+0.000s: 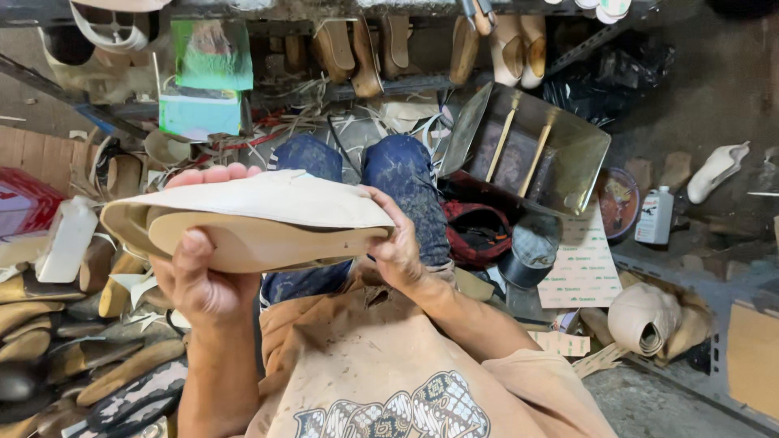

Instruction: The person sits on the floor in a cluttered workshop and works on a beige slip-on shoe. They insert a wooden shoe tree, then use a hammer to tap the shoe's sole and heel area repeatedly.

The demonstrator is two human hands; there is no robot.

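Observation:
I hold a cream shoe upper stretched over a last (268, 207), sole side turned toward me, above my knees in blue trousers (406, 174). My left hand (199, 280) grips it from below near the heel, thumb on the tan insole and fingertips showing over the top edge. My right hand (393, 247) pinches the pointed toe end at the right.
Piles of soles and lasts (73, 341) lie at the left beside a white bottle (65, 239). A metal tray with brushes (535, 146), a dark can (529, 251), a white bottle (654, 215) and rolled material (645, 318) stand at the right. Shelves with lasts (365, 49) run ahead.

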